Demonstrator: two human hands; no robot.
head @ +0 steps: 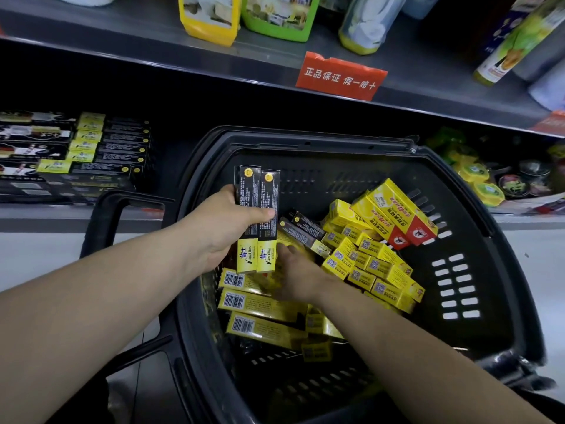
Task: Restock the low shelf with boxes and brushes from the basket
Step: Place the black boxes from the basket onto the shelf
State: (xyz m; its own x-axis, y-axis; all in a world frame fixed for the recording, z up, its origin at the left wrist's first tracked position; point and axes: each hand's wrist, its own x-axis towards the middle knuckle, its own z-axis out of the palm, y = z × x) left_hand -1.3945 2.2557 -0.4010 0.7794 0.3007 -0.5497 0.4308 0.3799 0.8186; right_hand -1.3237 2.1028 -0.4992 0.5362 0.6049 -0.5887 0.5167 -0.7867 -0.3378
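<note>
I'm looking down a shop aisle with grey metal shelving in tiers. The upper shelf (122, 41) carries pouches (208, 16) and bottles (367, 22), with a red printed tag (341, 76) on its front edge. On the low shelf (46, 214), identical black-and-yellow boxes (101, 148) lie in neat rows. A black plastic shopping basket (305, 141) holds many barcoded yellow boxes (266, 306).

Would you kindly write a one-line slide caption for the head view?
Left hand holds two black-and-yellow boxes above the basket while the right hand reaches among the yellow boxes inside.
</note>
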